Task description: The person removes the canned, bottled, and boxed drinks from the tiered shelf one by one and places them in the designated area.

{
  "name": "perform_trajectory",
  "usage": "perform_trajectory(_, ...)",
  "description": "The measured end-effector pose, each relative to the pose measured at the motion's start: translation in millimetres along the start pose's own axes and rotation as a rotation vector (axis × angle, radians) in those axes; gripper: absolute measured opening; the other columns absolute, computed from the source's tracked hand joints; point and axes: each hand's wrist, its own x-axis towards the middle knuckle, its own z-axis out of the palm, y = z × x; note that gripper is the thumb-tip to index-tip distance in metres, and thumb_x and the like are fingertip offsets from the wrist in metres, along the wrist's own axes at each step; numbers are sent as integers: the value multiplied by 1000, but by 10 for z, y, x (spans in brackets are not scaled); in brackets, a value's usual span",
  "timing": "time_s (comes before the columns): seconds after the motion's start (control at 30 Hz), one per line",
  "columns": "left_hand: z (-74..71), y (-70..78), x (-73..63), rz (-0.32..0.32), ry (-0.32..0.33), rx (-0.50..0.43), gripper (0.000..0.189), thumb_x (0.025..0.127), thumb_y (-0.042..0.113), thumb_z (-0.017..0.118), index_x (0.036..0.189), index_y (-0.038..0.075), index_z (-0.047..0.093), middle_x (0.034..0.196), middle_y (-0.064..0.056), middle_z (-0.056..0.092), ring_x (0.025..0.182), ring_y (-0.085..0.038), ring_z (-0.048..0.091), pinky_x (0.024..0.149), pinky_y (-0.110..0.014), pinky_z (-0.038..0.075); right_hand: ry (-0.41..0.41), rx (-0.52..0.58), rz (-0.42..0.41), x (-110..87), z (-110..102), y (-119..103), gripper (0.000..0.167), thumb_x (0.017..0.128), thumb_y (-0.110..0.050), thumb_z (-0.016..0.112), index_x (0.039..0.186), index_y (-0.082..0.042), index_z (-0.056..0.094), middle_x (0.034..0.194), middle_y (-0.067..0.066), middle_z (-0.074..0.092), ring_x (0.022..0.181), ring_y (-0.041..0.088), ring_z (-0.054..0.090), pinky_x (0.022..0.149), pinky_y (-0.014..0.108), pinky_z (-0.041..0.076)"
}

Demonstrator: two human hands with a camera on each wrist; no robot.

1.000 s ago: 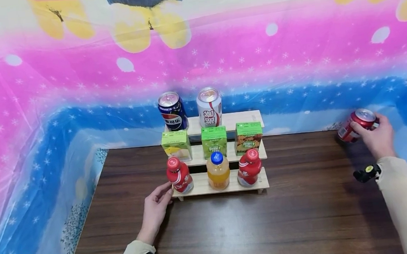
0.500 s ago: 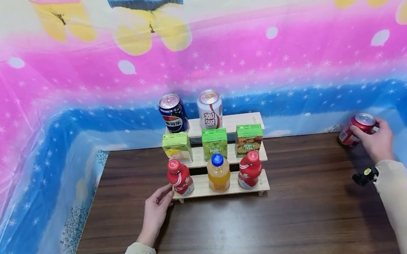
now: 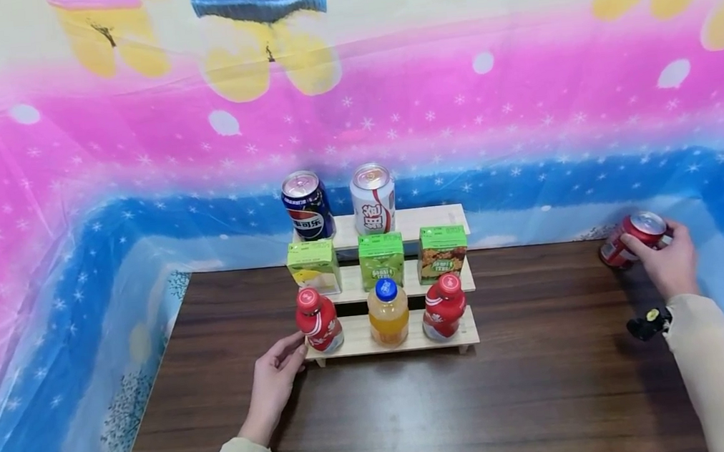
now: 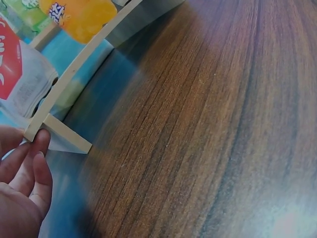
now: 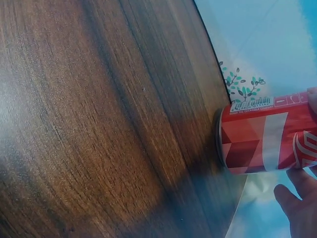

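My right hand [image 3: 670, 260] grips a red soda can [image 3: 623, 245] at the far right, by the table's back edge. The right wrist view shows the can's [image 5: 252, 144] base close over the wood, its barcode upward in that view. At the left, my left hand [image 3: 275, 377] pinches the end of the lowest plank of a three-tier wooden display rack [image 3: 357, 335]. In the left wrist view its fingertips [image 4: 42, 141] sit at the plank's corner, beside a short leg. That tier bears a red bottle [image 3: 320, 323], an orange juice bottle [image 3: 389, 318] and another red bottle [image 3: 443, 312].
Three juice boxes [image 3: 382, 264] stand on the middle tier. A dark blue cola can [image 3: 307, 209] and a white can [image 3: 373, 203] occupy the top tier, with bare plank [image 3: 433, 221] to their right. A patterned cloth [image 3: 430, 119] surrounds the brown table [image 3: 544, 382] behind and at both sides.
The whole scene sits slightly lower in the head view than before. Both hands keep their holds, with the red soda can and the rack in about the same places.
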Motion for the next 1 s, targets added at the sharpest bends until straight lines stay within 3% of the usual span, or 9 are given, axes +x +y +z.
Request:
perform_trajectory(0.2, 19, 9, 9, 4, -4, -18, 33, 102, 3, 64, 134, -5, 66, 130, -26, 67, 91, -2, 69, 77, -21, 60, -27, -17, -43, 34, -33, 11, 94, 100, -48, 63, 164, 1, 14, 164, 30, 27, 145, 49, 33, 116, 61, 38)
perform_trajectory(0.37, 9, 24, 1, 4, -6, -33, 35, 102, 4, 65, 135, -7, 65, 133, -26, 66, 92, -1, 68, 78, -20, 60, -43, -4, -63, 39, -44, 16, 94, 101, -48, 63, 165, 0, 13, 165, 31, 25, 147, 49, 32, 117, 56, 40)
perform_trajectory(0.43, 8, 27, -3, 8, -9, -28, 36, 103, 5, 66, 137, -7, 64, 135, -25, 65, 93, 0, 67, 78, -20, 60, -40, 28, -70, 13, -55, 2, 95, 101, -48, 63, 165, -1, 12, 167, 29, 22, 151, 46, 27, 120, 55, 36)
perform_trajectory(0.6, 31, 18, -25, 5, -13, -21, 37, 102, 6, 66, 137, -6, 64, 135, -24, 66, 94, 0, 68, 78, -20, 60, 87, 116, -102, -135, -122, -85, 81, 101, -44, 63, 164, -7, 27, 168, 18, 27, 153, 37, 26, 127, 52, 24)
perform_trajectory(0.67, 41, 8, -32, 5, -7, -22, 36, 102, 5, 67, 136, -5, 65, 133, -24, 67, 93, -1, 68, 78, -21, 61, 155, 120, -129, -197, -155, -142, 73, 101, -40, 64, 161, -10, 37, 165, 14, 35, 148, 35, 34, 126, 45, 29)
perform_trajectory(0.77, 46, -6, -24, 17, 10, -27, 35, 102, 4, 66, 135, -4, 66, 133, -24, 67, 92, -1, 68, 77, -21, 61, 199, 92, -182, -256, -204, -258, 63, 101, -37, 64, 157, -13, 47, 159, 12, 42, 139, 32, 46, 117, 29, 41)
perform_trajectory(0.83, 46, -11, -24, 19, 22, -27, 34, 101, 3, 66, 135, -4, 67, 132, -24, 67, 90, -1, 68, 76, -21, 61, 183, 59, -218, -288, -233, -333, 62, 102, -38, 63, 157, -14, 48, 157, 14, 43, 131, 28, 51, 104, 16, 45)
perform_trajectory(0.93, 54, -17, -30, 16, 34, -28, 34, 101, 1, 65, 134, -5, 67, 133, -25, 67, 90, 1, 68, 75, -20, 61, 131, 40, -277, -338, -255, -436, 62, 103, -38, 62, 157, -12, 47, 154, 19, 43, 118, 12, 56, 85, 3, 44)
perform_trajectory(1.0, 65, -22, -40, 14, 41, -29, 33, 101, 1, 65, 134, -6, 66, 132, -26, 67, 89, 1, 68, 75, -20, 61, 98, 42, -306, -378, -251, -504, 62, 104, -38, 61, 157, -11, 46, 153, 21, 43, 112, 3, 54, 79, 0, 42)
